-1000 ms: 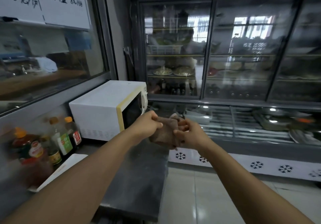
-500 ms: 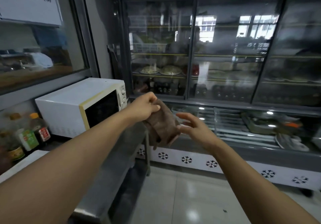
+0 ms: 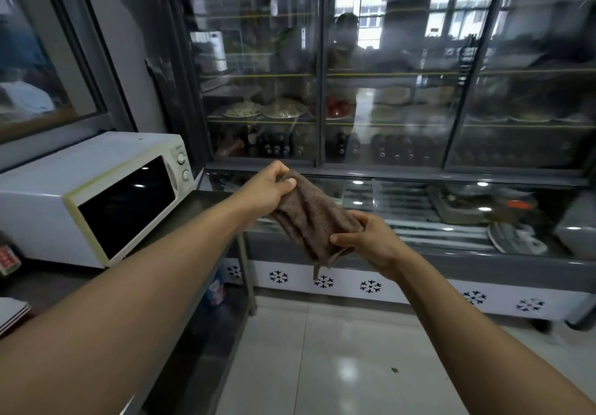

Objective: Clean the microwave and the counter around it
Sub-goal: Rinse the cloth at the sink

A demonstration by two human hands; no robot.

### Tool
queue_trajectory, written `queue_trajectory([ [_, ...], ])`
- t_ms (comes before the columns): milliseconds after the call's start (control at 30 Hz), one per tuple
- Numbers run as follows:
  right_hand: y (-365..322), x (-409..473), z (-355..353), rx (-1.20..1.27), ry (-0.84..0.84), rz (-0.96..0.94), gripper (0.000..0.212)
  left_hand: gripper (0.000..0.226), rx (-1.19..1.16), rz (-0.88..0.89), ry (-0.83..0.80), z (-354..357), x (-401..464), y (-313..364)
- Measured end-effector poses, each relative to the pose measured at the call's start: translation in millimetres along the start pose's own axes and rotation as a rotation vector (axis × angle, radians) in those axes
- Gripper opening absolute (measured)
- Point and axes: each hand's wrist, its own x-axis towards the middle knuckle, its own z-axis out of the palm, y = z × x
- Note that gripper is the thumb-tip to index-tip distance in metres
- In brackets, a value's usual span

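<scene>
A brown cloth [image 3: 309, 218] is stretched between both hands in mid-air, right of the counter. My left hand [image 3: 266, 187] pinches its upper end; my right hand [image 3: 367, 239] grips its lower end, with a corner dangling below. The white microwave [image 3: 93, 189] with a dark door and two knobs stands on the dark steel counter [image 3: 193, 211] at the left, its door closed. Both hands are apart from the microwave.
A glass-fronted refrigerated display case [image 3: 387, 124] with dishes and bottles fills the back. A red-labelled bottle [image 3: 8, 258] and white plates [image 3: 13, 313] sit at the counter's left edge. A bottle [image 3: 217, 289] stands under the counter. Tiled floor [image 3: 338, 366] lies below.
The view swung right, sliding the microwave left. My right hand, briefly off the cloth, has taken hold of its lower end, and the cloth is now pulled out between both hands.
</scene>
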Motion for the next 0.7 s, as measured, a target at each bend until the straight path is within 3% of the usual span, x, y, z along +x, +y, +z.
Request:
queue_trajectory([
  [133, 6.5, 42.2, -26.0, 0.156, 0.079, 0.065, 0.04, 0.019, 0.084, -0.069, 0.002, 12.0, 52.2, -26.3],
  [267, 10.2, 105.4, -43.5, 0.184, 0.127, 0.105, 0.023, 0.017, 0.04, -0.17, 0.073, 18.7, 109.5, -58.2],
  [367, 13.3, 164.9, -47.5, 0.182, 0.14, 0.126, 0.006, 0.021, -0.111, -0.296, 0.093, 18.6, 150.0, -81.5],
  [533, 20.5, 244.3, -50.5, 0.259, 0.038, 0.196, 0.002, 0.032, -0.261, -0.456, -0.003, 2.4, 197.9, -107.2],
  [700, 26.7, 307.2, -53.8, 0.164, -0.142, 0.235, 0.057, 0.045, -0.252, -0.525, 0.003, -10.6, 229.0, -125.5],
])
